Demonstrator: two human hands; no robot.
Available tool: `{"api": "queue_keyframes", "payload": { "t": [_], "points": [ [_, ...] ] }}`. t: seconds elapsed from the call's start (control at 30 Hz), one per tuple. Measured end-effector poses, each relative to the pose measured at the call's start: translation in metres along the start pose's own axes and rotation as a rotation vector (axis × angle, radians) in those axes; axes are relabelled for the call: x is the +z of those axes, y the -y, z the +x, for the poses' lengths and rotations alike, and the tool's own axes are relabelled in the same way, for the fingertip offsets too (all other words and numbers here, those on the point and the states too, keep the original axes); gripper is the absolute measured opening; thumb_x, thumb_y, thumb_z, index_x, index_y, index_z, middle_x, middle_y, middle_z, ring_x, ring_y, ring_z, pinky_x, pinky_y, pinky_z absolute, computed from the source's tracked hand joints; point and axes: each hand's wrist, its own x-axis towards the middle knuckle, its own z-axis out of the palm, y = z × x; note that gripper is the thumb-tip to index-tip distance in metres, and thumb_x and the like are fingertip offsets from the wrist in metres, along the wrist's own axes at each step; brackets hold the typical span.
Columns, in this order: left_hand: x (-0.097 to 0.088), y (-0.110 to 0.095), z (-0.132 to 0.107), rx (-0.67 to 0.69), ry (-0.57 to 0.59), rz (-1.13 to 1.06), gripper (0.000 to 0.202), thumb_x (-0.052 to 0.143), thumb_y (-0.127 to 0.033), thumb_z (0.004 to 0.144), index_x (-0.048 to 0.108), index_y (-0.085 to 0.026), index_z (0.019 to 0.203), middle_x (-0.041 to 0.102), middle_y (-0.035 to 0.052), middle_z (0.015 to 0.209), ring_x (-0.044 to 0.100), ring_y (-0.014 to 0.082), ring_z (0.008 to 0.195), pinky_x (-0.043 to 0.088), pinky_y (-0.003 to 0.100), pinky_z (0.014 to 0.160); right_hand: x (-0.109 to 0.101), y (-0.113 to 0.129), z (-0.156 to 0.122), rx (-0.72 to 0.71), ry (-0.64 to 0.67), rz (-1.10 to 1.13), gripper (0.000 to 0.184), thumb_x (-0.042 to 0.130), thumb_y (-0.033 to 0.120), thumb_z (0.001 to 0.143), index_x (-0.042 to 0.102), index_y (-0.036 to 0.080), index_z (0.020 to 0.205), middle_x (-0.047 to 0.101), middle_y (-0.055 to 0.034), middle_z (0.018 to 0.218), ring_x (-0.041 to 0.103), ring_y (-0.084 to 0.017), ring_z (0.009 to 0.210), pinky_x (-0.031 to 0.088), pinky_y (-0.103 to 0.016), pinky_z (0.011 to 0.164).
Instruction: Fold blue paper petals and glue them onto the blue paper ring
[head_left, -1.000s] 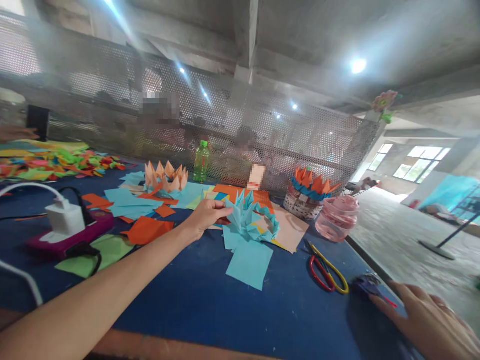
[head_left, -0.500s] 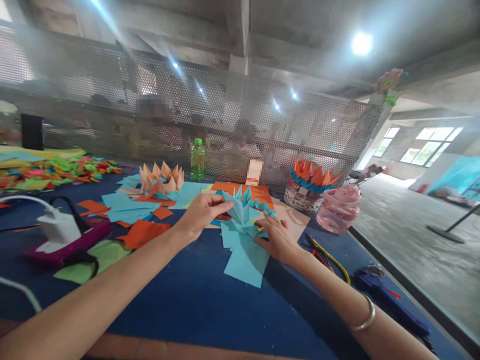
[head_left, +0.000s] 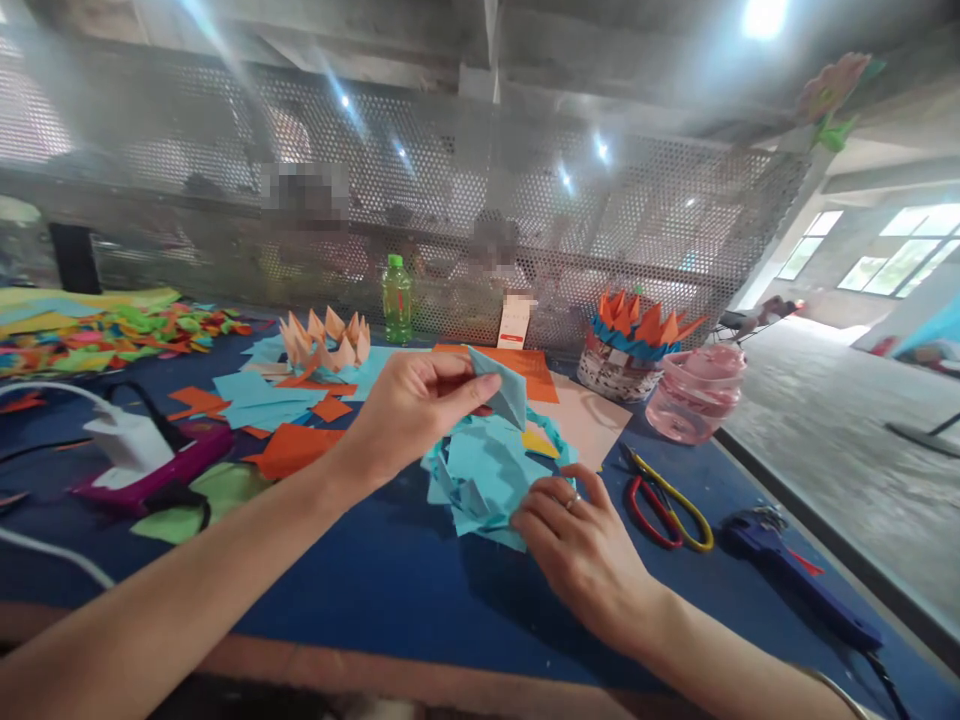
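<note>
The left hand [head_left: 409, 415] pinches a folded light-blue paper flap [head_left: 501, 388] between thumb and fingers, while the right hand [head_left: 581, 548] curls over a rumpled mass of light-blue origami paper [head_left: 480, 478], pressing it onto the blue worktable [head_left: 360, 610]. Just right lie red-and-yellow-handled scissors [head_left: 660, 510] and a purple glue gun [head_left: 795, 575]; a paper lotus [head_left: 326, 345], green bottle [head_left: 397, 300] and perforated metal screen [head_left: 600, 200] stand beyond.

Beyond the left hand [head_left: 416, 415] stands one bottle [head_left: 397, 300]; right of the right hand [head_left: 585, 555] are one pair of scissors [head_left: 646, 512], one glue gun [head_left: 765, 550] and one jar [head_left: 696, 395].
</note>
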Motion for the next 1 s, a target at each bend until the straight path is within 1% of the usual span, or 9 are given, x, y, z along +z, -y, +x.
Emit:
{"api": "queue_keyframes", "payload": {
  "t": [0.1, 0.2, 0.27, 0.33, 0.5, 0.6, 0.73, 0.9, 1.0],
  "points": [
    [0.010, 0.002, -0.006, 0.034, 0.139, 0.208, 0.024, 0.060, -0.032, 0.080, 0.066, -0.016, 0.062, 0.060, -0.0011, 0.059, 0.058, 0.0142, 0.061, 0.043, 0.022, 0.053, 0.000, 0.005, -0.012, -0.002, -0.014, 0.017, 0.020, 0.044, 0.011, 0.093, 0.063, 0.017, 0.091, 0.066, -0.0027, 0.083, 0.057, -0.017, 0.092, 0.029, -0.041, 0.097],
    [0.018, 0.007, -0.012, 0.064, 0.223, 0.346, 0.024, 0.058, -0.030, 0.080, 0.068, -0.017, 0.063, 0.060, -0.0011, 0.056, 0.057, 0.0146, 0.059, 0.041, 0.022, 0.052, 0.001, 0.005, -0.020, 0.002, -0.023, 0.079, 0.020, 0.045, 0.012, 0.094, 0.063, 0.017, 0.099, 0.068, -0.0033, 0.091, 0.057, -0.018, 0.095, 0.030, -0.041, 0.098],
    [0.022, 0.009, -0.016, 0.079, 0.224, 0.391, 0.023, 0.058, -0.029, 0.080, 0.069, -0.018, 0.064, 0.063, 0.0003, 0.059, 0.059, 0.0164, 0.063, 0.043, 0.023, 0.055, 0.000, 0.004, -0.023, 0.006, -0.043, 0.125, 0.019, 0.047, 0.014, 0.093, 0.062, 0.017, 0.104, 0.068, -0.0033, 0.096, 0.057, -0.018, 0.097, 0.030, -0.041, 0.099],
    [0.026, 0.011, -0.019, 0.084, 0.218, 0.425, 0.021, 0.058, -0.030, 0.081, 0.070, -0.020, 0.067, 0.066, 0.0016, 0.064, 0.062, 0.0186, 0.069, 0.045, 0.024, 0.059, -0.003, 0.003, -0.025, -0.007, -0.057, 0.150, 0.019, 0.048, 0.014, 0.093, 0.063, 0.017, 0.104, 0.068, -0.0032, 0.096, 0.058, -0.017, 0.096, 0.033, -0.039, 0.097],
    [0.032, 0.007, -0.024, 0.040, 0.252, 0.459, 0.017, 0.059, -0.031, 0.080, 0.072, -0.023, 0.071, 0.068, 0.0017, 0.067, 0.064, 0.0203, 0.073, 0.049, 0.026, 0.063, -0.013, 0.001, -0.027, -0.042, -0.047, 0.147, 0.027, 0.040, 0.009, 0.093, 0.066, 0.016, 0.098, 0.069, -0.0060, 0.092, 0.059, -0.018, 0.090, 0.041, -0.037, 0.090],
    [0.034, 0.000, -0.023, 0.046, 0.264, 0.445, 0.017, 0.058, -0.030, 0.080, 0.071, -0.024, 0.072, 0.068, 0.0013, 0.067, 0.065, 0.0195, 0.071, 0.049, 0.025, 0.062, -0.014, 0.001, -0.028, -0.047, -0.060, 0.179, 0.032, 0.036, 0.009, 0.094, 0.067, 0.015, 0.094, 0.069, -0.0059, 0.089, 0.058, -0.018, 0.086, 0.041, -0.038, 0.089],
    [0.035, -0.005, -0.018, -0.009, 0.300, 0.451, 0.017, 0.059, -0.029, 0.079, 0.070, -0.023, 0.069, 0.065, 0.0003, 0.061, 0.063, 0.0185, 0.067, 0.045, 0.024, 0.057, -0.011, 0.003, -0.033, -0.065, -0.122, 0.142, 0.030, 0.040, 0.010, 0.091, 0.069, 0.014, 0.092, 0.070, -0.0053, 0.089, 0.059, -0.019, 0.088, 0.039, -0.040, 0.092],
    [0.041, 0.004, -0.019, -0.034, 0.383, 0.509, 0.014, 0.060, -0.026, 0.077, 0.069, -0.020, 0.067, 0.061, -0.0017, 0.054, 0.055, 0.0126, 0.051, 0.037, 0.023, 0.049, -0.008, 0.010, -0.039, -0.110, -0.143, 0.065, 0.031, 0.042, 0.012, 0.090, 0.071, 0.017, 0.080, 0.071, -0.0054, 0.091, 0.057, -0.021, 0.092, 0.037, -0.040, 0.095],
    [0.043, 0.008, -0.026, -0.020, 0.415, 0.542, 0.013, 0.059, -0.025, 0.077, 0.069, -0.021, 0.070, 0.062, -0.0017, 0.055, 0.053, 0.0114, 0.049, 0.035, 0.023, 0.049, -0.008, 0.014, -0.040, -0.107, -0.138, 0.059, 0.032, 0.042, 0.009, 0.089, 0.071, 0.017, 0.076, 0.071, -0.0039, 0.089, 0.057, -0.021, 0.090, 0.037, -0.040, 0.094]
  ]
}}
